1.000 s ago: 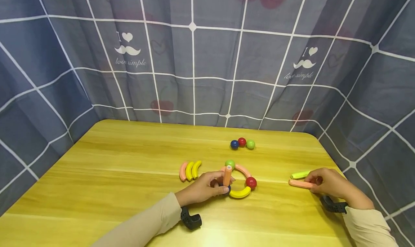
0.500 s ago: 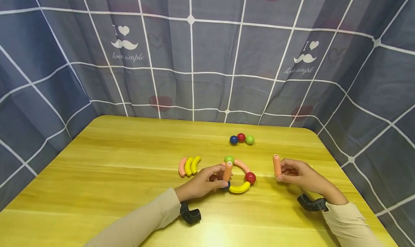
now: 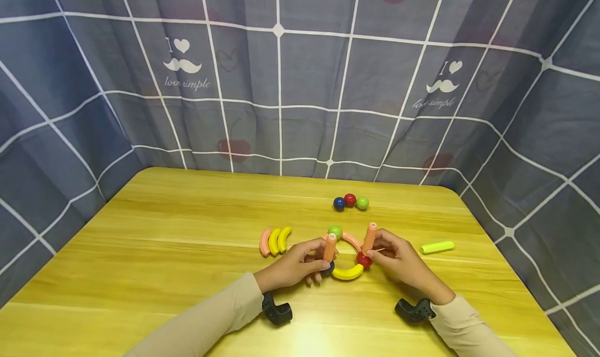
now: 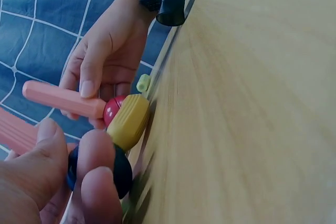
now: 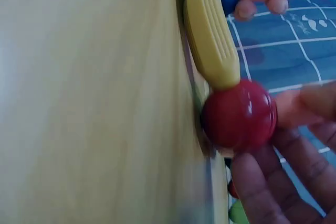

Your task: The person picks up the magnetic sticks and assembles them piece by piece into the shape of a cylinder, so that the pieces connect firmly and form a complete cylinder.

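Note:
A ring of curved sticks and balls lies on the table. Its parts are a green ball (image 3: 335, 232), a red ball (image 3: 363, 260), a dark blue ball (image 4: 123, 172), a yellow curved stick (image 3: 348, 272) and a pink curved stick (image 3: 351, 240). My left hand (image 3: 300, 263) pinches an upright orange-pink straight stick (image 3: 330, 247) standing on the blue ball. With thumb and fingers my right hand (image 3: 398, 255) holds a second orange-pink straight stick (image 3: 370, 238), its lower end against the red ball. The ring's left side is partly hidden by my left hand.
Left of the ring lie a pink curved stick (image 3: 265, 242) and two yellow curved sticks (image 3: 284, 239). Behind it sit a blue ball (image 3: 339, 204), a red ball (image 3: 350, 199) and a green ball (image 3: 362, 202). A yellow-green straight stick (image 3: 437, 247) lies at the right.
My right hand has picked up the orange-pink stick from the right side, turned it upright and carried it left to the red ball. My left hand keeps its grip in nearly the same spot.

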Demonstrator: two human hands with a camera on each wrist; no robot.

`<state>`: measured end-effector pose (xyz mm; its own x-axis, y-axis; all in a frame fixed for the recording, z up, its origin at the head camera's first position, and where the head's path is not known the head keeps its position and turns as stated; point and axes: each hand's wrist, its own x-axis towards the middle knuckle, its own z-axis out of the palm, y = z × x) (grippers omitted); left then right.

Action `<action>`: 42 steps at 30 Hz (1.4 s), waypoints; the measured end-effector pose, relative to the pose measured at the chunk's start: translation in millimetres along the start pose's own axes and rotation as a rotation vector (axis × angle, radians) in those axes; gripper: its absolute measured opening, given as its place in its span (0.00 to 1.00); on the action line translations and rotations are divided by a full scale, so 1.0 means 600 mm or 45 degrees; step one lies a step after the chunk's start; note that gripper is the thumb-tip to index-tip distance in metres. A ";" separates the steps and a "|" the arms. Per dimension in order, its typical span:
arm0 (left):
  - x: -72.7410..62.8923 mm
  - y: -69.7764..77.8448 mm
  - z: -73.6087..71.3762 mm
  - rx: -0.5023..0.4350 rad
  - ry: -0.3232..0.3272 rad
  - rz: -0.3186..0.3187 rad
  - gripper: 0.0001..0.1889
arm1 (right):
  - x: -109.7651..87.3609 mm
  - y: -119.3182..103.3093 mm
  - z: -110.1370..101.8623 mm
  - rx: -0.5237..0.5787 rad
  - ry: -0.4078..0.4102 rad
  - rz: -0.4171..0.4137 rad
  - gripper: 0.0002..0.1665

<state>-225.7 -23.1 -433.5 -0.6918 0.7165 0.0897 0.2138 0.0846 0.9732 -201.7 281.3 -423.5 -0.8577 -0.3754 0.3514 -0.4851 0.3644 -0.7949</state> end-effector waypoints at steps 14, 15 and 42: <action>0.000 -0.002 0.002 -0.010 0.111 -0.032 0.17 | -0.005 0.007 -0.006 0.123 -0.155 -0.086 0.13; 0.000 -0.002 0.002 -0.011 0.123 -0.033 0.17 | -0.004 0.007 -0.006 0.134 -0.169 -0.093 0.13; 0.003 0.002 0.001 0.050 0.135 -0.079 0.18 | -0.005 0.005 -0.004 0.202 -0.257 -0.077 0.12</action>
<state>-226.1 -21.0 -432.1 -0.7728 0.6323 0.0537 0.1939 0.1547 0.9687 -201.0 285.3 -425.8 -0.7687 -0.5609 0.3074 -0.4881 0.2038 -0.8487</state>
